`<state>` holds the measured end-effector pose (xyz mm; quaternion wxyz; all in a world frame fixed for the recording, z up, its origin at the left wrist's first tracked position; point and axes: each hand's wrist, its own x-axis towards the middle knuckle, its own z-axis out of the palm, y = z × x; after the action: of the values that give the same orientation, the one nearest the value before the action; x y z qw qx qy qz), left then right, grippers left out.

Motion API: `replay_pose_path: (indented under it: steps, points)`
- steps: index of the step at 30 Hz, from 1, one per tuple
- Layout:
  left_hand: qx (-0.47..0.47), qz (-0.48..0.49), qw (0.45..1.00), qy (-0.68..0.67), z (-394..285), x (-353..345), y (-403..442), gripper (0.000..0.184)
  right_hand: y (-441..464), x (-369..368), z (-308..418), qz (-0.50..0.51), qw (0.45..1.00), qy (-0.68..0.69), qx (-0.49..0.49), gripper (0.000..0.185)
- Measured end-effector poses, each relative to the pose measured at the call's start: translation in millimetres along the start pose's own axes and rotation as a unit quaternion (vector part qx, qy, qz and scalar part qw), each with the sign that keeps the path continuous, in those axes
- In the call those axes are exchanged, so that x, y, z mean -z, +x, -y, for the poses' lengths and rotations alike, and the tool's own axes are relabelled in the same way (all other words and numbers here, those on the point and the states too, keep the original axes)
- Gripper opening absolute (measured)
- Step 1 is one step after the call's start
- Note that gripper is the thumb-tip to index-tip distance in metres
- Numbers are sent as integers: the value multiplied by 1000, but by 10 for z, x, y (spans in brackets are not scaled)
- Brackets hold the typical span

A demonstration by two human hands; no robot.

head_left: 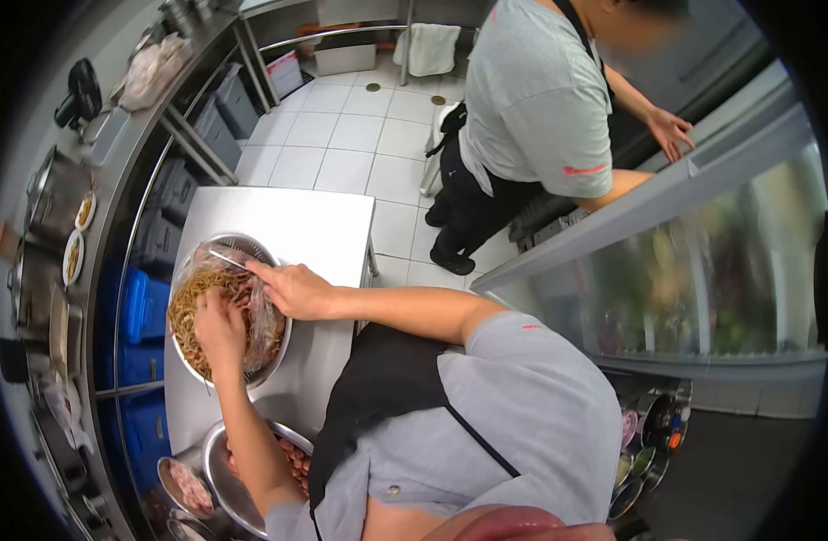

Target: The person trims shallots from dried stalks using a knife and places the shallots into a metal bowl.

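A metal colander (pixel 285 338) on the white table holds a clear plastic bag (pixel 268 326) and a heap of yellow-brown, noodle-like strands (pixel 190 311). Some darker reddish pieces show under the plastic. My left hand (pixel 220 329) reaches down into the strands, its fingers bent around some of them; the fingertips are partly hidden. At the bowl's far right side, my right hand (pixel 297 290) is closed on a slim, pale, blade-like tool (pixel 227 259), which points left over the bag. Its exact kind is unclear.
Beneath my left forearm stands a metal bowl (pixel 217 469) of reddish meat pieces, beside a smaller bowl of pale meat (pixel 190 487). A co-worker (pixel 540 108) stands at an open glass-door fridge (pixel 693 261) on the right. A steel shelf with pots (pixel 60 194) runs along the left.
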<state>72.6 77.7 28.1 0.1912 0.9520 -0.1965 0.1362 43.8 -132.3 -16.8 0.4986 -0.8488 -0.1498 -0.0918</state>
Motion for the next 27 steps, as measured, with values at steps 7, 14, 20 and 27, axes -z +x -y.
replay_pose_path:
  steps: [7,14,20,27]
  points:
    - [88,-124,941,-302,405,170,-108,30,17,-34,15,-16,1000,-10,12,55]
    - [126,-105,910,-381,1111,-183,-269,28,26,-20,122,2,1000,-11,20,56]
    - [90,-149,893,-415,609,36,-178,32,11,-136,250,37,999,20,30,55]
    - [131,-147,936,-291,673,50,-310,31,27,-112,331,41,999,17,15,55]
